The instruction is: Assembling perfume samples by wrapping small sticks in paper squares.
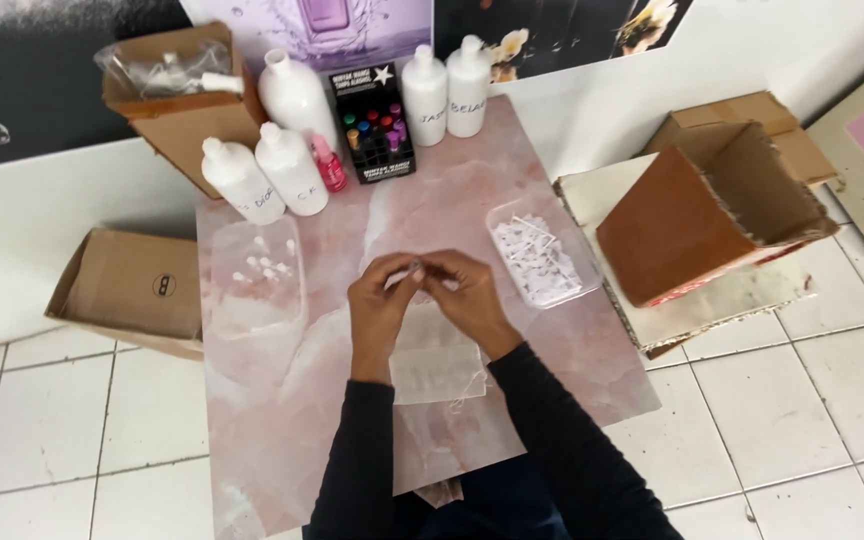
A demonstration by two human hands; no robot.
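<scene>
Pink table (552, 370) | R tray (542, 258): white caps | both hands' fingers (404, 275) pinching small vial (419, 271)

small white piece (418, 271) in grips: too small to tell | sleeves: cut off below

The board (472, 200) at centre looks like glossy pink marble. White bottles (292, 95) at the top are smooth plastic. Both trays (252, 275) are clear plastic. Boxes (712, 210) at right are matt cardboard.

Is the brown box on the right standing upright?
No, the brown box lies tipped on its side, its open mouth facing right.
</scene>
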